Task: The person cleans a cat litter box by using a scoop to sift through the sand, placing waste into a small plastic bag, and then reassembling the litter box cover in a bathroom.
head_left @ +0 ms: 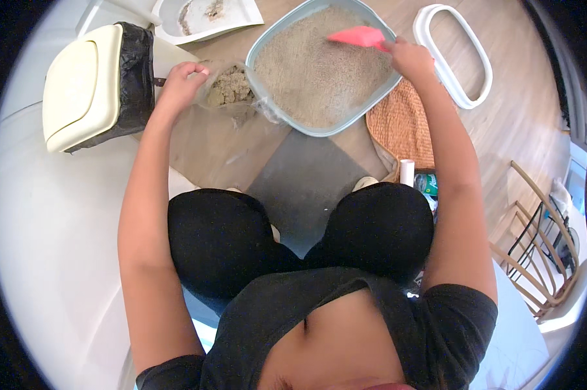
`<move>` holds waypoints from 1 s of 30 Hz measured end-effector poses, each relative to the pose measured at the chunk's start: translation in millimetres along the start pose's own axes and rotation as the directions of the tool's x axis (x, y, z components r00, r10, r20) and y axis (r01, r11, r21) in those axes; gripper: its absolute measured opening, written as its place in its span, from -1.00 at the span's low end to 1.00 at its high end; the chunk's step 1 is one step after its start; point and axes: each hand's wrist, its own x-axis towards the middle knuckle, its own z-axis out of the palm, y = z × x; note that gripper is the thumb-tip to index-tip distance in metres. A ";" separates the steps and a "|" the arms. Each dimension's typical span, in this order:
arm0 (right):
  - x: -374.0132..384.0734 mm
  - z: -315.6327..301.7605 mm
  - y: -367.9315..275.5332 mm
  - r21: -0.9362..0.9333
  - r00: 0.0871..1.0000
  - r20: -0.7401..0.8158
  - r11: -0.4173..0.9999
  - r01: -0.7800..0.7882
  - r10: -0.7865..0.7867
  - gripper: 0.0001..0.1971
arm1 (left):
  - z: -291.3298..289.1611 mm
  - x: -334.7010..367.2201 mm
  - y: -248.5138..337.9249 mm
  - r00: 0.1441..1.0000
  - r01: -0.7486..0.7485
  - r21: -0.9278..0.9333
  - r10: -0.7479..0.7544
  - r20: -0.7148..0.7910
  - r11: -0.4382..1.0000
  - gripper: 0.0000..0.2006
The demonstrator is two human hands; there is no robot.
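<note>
My right hand (411, 60) is closed round the handle of a pink litter scoop (357, 37), held over the right far part of a litter box. The scoop's blade points left above the sandy grey litter (306, 71). The box has a pale blue-grey rim (326, 132) and lies in front of my knees. At its left side, my left hand (181, 86) pinches the edge of a clear plastic bag (267, 112). Greyish-brown clumps (231, 86) show inside the bag, which touches or overlaps the box's rim.
A cream-lidded bin (79, 84) with a black liner stands left of my left hand. Beyond it lies a white tray (241, 18) with litter residue. Right of the box are a white oval frame (423, 29), an orange towel (400, 127), a white roll (407, 172) and a chair (556, 289).
</note>
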 end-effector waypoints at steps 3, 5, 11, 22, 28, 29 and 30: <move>-1.7 -20.4 -5.7 0.065 0.997 0.033 0.995 -0.076 0.074 -0.59 | -5.0 -8.2 3.5 1.000 -0.018 0.022 0.018 0.000 1.000 -0.74; -17.3 -23.5 -9.0 0.097 0.998 0.047 0.994 -0.056 0.051 -0.59 | -6.5 -8.6 11.0 1.000 -0.014 0.056 0.012 0.023 0.998 -0.73; -45.6 -30.3 -21.8 0.253 0.988 0.078 0.956 -0.149 0.133 -0.57 | -6.0 -2.7 5.6 0.999 -0.022 0.015 0.022 0.035 1.000 -0.72; -77.4 -19.0 -40.4 0.530 0.990 -0.011 0.840 -0.115 0.142 -0.59 | -10.8 -9.1 18.7 0.999 -0.025 0.013 0.025 0.028 1.000 -0.76; -72.8 -12.4 -58.1 0.717 0.962 0.242 0.645 -0.264 0.125 -0.61 | -3.9 -6.9 0.1 0.997 -0.042 0.065 0.038 0.068 0.997 -0.73; -75.0 -7.0 -59.3 0.785 0.946 0.308 0.536 -0.310 0.097 -0.61 | -1.4 -6.4 -3.0 0.998 -0.056 0.093 0.053 0.034 0.994 -0.70; -77.2 0.0 -62.0 0.866 0.938 0.339 0.365 -0.342 0.075 -0.61 | -0.3 -5.4 -5.9 0.997 -0.071 0.123 0.071 0.001 0.990 -0.67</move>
